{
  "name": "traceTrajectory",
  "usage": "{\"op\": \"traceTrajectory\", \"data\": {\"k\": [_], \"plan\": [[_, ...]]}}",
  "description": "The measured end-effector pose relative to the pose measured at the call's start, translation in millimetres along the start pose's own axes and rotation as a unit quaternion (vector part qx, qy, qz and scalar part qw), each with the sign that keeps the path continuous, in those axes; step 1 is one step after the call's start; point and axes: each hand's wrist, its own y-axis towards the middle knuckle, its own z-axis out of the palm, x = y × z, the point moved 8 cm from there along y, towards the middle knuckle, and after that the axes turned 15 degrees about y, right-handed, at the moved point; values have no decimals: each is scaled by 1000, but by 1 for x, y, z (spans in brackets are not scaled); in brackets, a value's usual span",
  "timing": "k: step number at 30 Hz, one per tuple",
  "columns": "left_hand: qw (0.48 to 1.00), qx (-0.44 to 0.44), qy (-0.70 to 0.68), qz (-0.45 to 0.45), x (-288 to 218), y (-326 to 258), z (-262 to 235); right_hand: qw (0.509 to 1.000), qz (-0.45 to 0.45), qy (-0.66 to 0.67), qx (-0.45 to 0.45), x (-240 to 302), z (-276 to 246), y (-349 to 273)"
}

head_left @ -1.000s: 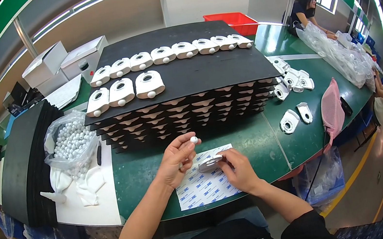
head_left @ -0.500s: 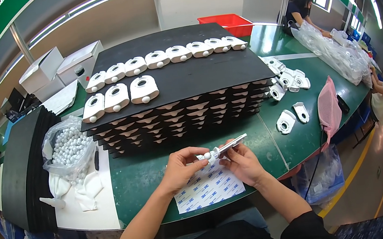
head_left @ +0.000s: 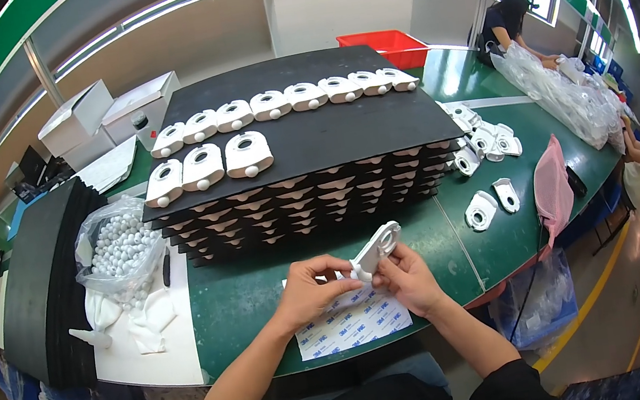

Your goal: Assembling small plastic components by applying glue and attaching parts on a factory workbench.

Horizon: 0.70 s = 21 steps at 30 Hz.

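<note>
Nearest, both hands meet just above the near edge of the green tabletop (head_left: 245, 309). The right hand (head_left: 409, 277) has its grip closed on a white plastic part (head_left: 376, 248), tilted up to the right, while the left hand (head_left: 308, 288) pinches the part's lower end with fingertips closed on it. Beneath the hands lies a white sheet of printed stickers (head_left: 354, 326). Left of it, a clear bag of white balls (head_left: 122, 248) sits on a white board. Just beyond the hands stands a stack of black foam trays (head_left: 311, 193), its top layer carrying rows of similar white parts (head_left: 248, 153). To the right, loose white parts (head_left: 492, 204) and a pink bag (head_left: 553, 183) rest on the tabletop. Farther off are white boxes (head_left: 108, 115), a red bin (head_left: 384, 44), and another person (head_left: 508, 22) handling clear bags.
</note>
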Motion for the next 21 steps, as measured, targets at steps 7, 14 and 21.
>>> {"op": "traceTrajectory", "data": {"k": [7,14,21], "plan": [[992,-32,-77,94,-14,-5,-16,984,-56,-142,91,37,57,7],[971,-128,-185,-78,13,0,-37,908,-237,-323,123,112,133,58],[869,-154,-442,-162,61,4,-43,827,-196,-524,62,133,135,143]]}}
